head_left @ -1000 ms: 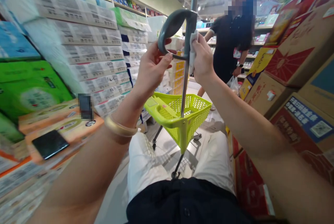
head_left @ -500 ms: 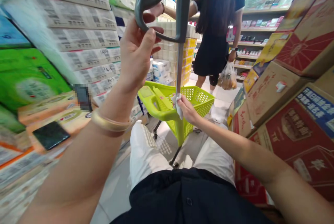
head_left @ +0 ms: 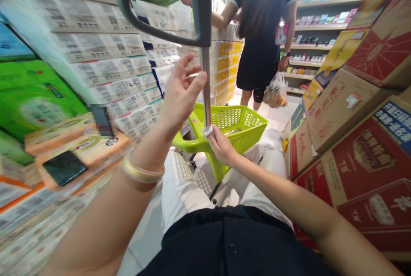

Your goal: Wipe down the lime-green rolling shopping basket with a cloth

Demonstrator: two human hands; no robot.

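A lime-green shopping basket cart (head_left: 236, 156) on wheels stands in front of my legs. From its near end a metal pole (head_left: 206, 91) rises to a grey loop handle (head_left: 160, 34) that runs out of the top of the view. My left hand (head_left: 184, 91) is beside the pole, just below the handle, fingers apart and holding nothing. Low on the pole, my right hand (head_left: 221, 145) presses a crumpled white wipe or tissue (head_left: 208, 131) against the metal, close to the basket's rim.
Stacked packs (head_left: 102, 46) line the left, with a dark phone (head_left: 65, 167) lying on an orange pack. Cartons (head_left: 369, 160) crowd the right. Ahead stands another person (head_left: 261, 40) holding a plastic bag (head_left: 275, 91), one arm stretched left, before shelves (head_left: 314, 49).
My left hand has let go of the grey handle and come down beside the pole. The handle and pole have shifted left in view. My right hand and the wipe sit slightly lower.
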